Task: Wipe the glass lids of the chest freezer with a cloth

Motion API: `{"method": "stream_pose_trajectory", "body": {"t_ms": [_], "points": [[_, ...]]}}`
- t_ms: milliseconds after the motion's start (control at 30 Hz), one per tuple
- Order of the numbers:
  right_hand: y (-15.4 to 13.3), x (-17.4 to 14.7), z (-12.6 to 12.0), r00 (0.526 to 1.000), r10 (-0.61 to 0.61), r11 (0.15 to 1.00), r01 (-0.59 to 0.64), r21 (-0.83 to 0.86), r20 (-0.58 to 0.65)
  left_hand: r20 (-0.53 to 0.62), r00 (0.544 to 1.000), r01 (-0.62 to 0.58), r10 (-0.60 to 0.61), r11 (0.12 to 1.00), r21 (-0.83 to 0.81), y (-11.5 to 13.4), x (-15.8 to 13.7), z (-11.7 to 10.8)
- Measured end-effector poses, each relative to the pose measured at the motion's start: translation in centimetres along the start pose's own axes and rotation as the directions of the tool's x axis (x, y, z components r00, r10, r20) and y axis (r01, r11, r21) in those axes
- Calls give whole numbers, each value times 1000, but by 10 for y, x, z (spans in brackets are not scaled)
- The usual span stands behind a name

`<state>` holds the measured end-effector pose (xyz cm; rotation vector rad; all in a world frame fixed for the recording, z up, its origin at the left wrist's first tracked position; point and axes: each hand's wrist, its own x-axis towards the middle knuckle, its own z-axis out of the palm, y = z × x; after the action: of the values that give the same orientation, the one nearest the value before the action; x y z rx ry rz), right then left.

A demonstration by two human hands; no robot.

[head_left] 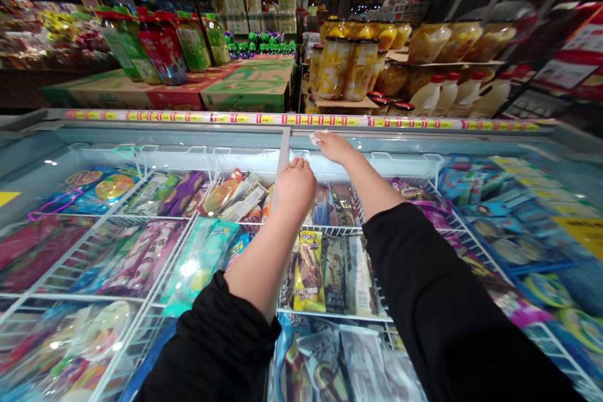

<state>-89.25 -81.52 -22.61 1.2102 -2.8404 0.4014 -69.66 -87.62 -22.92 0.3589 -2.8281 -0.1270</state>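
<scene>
My right hand (335, 148) reaches to the far rim of a chest freezer, its fingers closed on a crumpled white wipe (318, 137) just below the price strip (245, 118). My left hand (296, 187) is curled closed over the middle of the freezer, beside the pale upright divider bar (285, 147); what its fingers hold, if anything, is hidden. Beneath both arms lie wrapped ice creams in white wire baskets (254, 224), among them a yellow ice cream packet (309, 270) and a teal ice cream packet (202, 257).
Behind the freezer stand jars of yellow fruit (346, 69), white jugs with red caps (455, 95) and green and red cartons (249, 85) topped with large bottles (162, 47). A pink loop (55, 204) lies at the left, and yellow labels (581, 232) show at the right.
</scene>
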Motion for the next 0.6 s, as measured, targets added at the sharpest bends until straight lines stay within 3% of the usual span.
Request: {"method": "stream_pose_trajectory", "body": {"t_ms": [133,233,400,600], "points": [[7,-17,-1,997,-78,997,78,23,19,2,1000,15,-15,1000,-18,1,-3,-5],[11,-20,-3,1000,-15,1000,15,7,6,-2,1000,18,-18,999,-37,1,-4,-8],[-5,9,-3,995,99,995,-99,-16,5,26,999,26,-24,998,-57,2,-3,-10],[-25,27,1,999,-2,1000,2,-2,50,19,1000,13,-12,998,-62,1,-2,-8]]}}
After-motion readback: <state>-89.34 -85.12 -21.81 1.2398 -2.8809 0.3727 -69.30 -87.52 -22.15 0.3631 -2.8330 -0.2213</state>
